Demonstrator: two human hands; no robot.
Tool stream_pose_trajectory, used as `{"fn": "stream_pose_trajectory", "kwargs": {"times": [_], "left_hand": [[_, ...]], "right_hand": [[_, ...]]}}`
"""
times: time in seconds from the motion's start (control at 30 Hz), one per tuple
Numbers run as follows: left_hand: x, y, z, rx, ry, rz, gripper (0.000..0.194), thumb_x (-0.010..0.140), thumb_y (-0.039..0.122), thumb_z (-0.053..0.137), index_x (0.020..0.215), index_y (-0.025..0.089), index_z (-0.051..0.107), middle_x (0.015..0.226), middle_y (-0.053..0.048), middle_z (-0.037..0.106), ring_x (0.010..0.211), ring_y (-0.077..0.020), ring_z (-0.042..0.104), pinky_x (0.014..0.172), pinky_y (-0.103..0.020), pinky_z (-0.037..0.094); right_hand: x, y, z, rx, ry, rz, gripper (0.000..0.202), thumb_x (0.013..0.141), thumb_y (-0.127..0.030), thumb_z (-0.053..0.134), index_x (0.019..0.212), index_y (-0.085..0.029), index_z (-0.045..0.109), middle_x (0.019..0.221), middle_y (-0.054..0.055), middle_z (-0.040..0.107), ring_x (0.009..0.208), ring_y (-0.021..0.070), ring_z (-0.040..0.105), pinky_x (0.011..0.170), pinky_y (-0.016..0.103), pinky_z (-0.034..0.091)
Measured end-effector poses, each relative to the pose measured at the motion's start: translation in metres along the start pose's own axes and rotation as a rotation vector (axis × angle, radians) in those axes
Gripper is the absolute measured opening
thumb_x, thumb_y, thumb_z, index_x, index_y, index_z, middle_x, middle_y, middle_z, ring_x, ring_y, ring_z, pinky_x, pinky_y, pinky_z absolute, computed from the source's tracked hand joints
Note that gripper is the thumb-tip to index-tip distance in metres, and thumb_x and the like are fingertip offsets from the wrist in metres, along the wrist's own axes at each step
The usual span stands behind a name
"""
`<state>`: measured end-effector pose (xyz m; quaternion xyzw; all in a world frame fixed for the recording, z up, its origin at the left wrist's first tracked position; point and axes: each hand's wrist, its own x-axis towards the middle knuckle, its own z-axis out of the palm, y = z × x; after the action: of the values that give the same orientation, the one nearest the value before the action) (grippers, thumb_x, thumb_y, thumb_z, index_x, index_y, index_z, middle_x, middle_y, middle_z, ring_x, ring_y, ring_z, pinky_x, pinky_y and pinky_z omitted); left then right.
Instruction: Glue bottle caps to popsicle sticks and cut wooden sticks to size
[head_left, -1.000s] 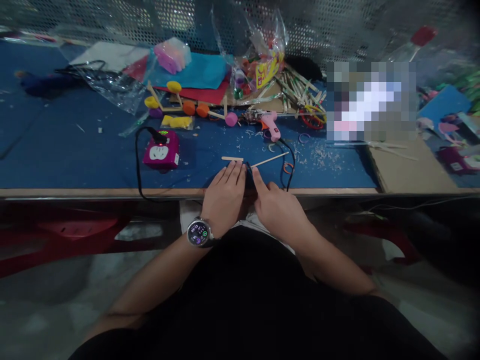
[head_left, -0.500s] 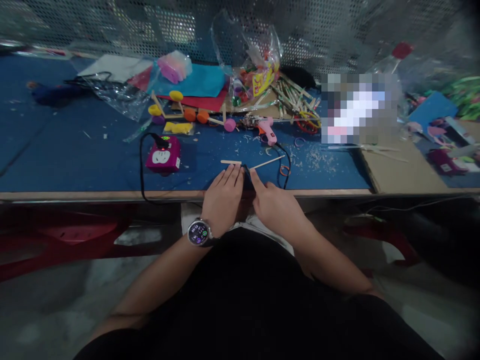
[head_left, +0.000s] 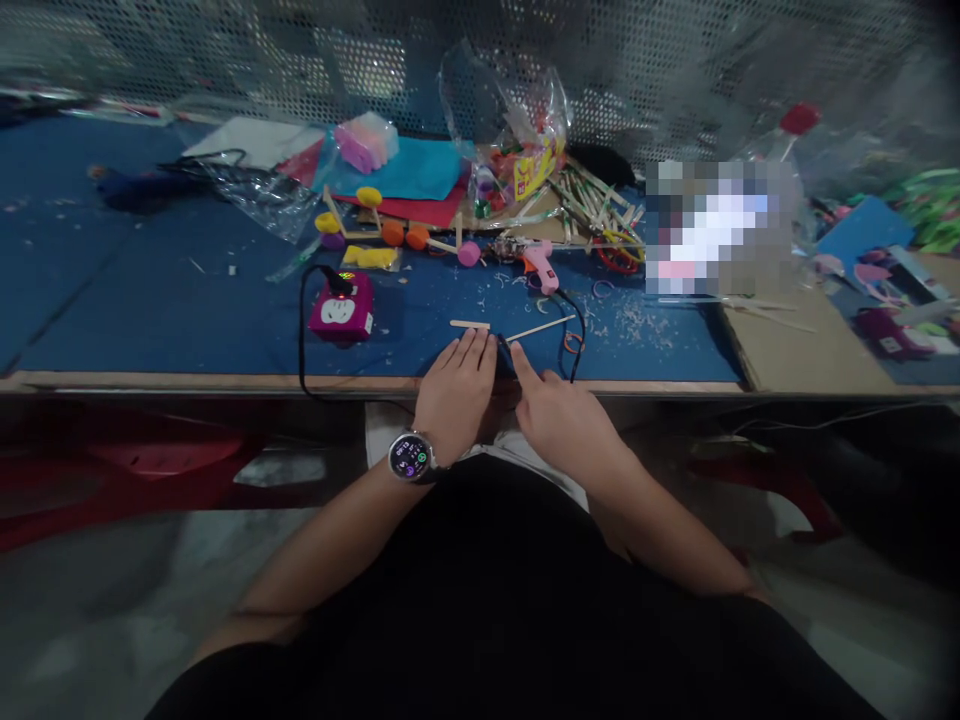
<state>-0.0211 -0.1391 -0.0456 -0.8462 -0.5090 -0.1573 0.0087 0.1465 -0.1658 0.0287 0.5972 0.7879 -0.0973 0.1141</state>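
My left hand [head_left: 459, 385], wearing a watch [head_left: 411, 456], lies flat near the table's front edge. Its fingertips press beside a short wooden craft stick [head_left: 470, 324]. Close on its right, my right hand [head_left: 559, 405] has the index finger stretched forward and the other fingers curled under. A slim dark tool [head_left: 503, 346] shows between the two hands; its kind is not clear, and most of it is hidden. From the right index fingertip a thin wooden stick [head_left: 541, 328] slants away to the right.
A pink glue gun [head_left: 541, 266] lies beyond the hands, its black cord curving to the front edge. A purple power box [head_left: 342, 308] stands left. Behind are foam-wheeled stick pieces [head_left: 405, 236], plastic bags and a stick pile [head_left: 592, 205]. Cardboard [head_left: 806, 345] lies right.
The camera view has shifted slightly, so the table things appear a little further right. Both hands keep nearly the same pose beside the sticks.
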Motion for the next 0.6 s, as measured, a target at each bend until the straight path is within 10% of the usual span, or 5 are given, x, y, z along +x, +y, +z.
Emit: {"fn": "stream_pose_trajectory", "kwargs": {"times": [0.6], "left_hand": [[0.004, 0.002, -0.003, 0.004, -0.034, -0.012, 0.066, 0.105, 0.026, 0.061, 0.163, -0.005, 0.052, 0.170, -0.029, 0.052, 0.162, -0.0369, 0.050, 0.135, -0.050, 0.044]], "right_hand": [[0.001, 0.007, -0.012, 0.033, 0.006, -0.031, 0.073, 0.111, -0.026, 0.038, 0.181, -0.016, 0.020, 0.122, 0.020, 0.078, 0.103, 0.0307, 0.077, 0.091, 0.042, 0.058]]}}
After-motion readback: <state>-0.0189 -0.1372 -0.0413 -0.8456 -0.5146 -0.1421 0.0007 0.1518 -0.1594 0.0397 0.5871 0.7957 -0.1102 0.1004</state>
